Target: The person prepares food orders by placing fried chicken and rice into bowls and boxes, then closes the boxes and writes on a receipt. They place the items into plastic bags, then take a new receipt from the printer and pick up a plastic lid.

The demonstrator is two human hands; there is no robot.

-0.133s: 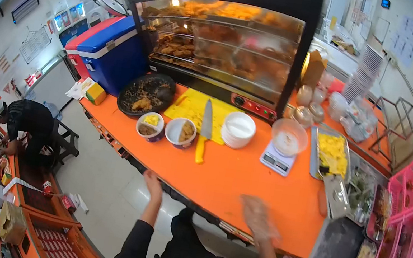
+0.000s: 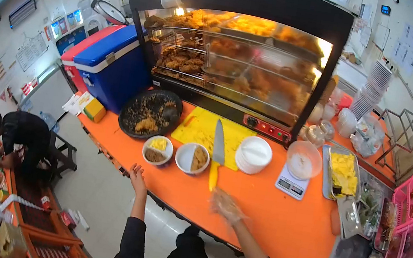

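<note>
My left hand (image 2: 138,176) is bare, with its fingers apart, at the front edge of the orange table (image 2: 268,218), below two bowls of food. One bowl (image 2: 157,151) has yellow and brown pieces; the other bowl (image 2: 192,159) has brown food beside a white part. My right hand (image 2: 227,207), in a clear plastic glove, is over the table just below the yellow handle of a knife (image 2: 219,147). The glove is somewhat blurred, and whether it touches the handle is unclear. The knife lies partly on a yellow cutting board (image 2: 193,127). White lids or bowls (image 2: 254,155) are stacked beside it.
A lit food warmer (image 2: 232,63) stands behind the board. Left of it are a black pan (image 2: 133,118) and a blue cooler (image 2: 111,67). A scale (image 2: 291,185) and a tray of yellow food (image 2: 343,173) are on the right. Another person (image 2: 29,137) bends at the far left.
My right hand has moved left, closer to the knife handle. My left hand has shifted slightly left and up. The view has shifted, with the table items appearing farther right and lower.
</note>
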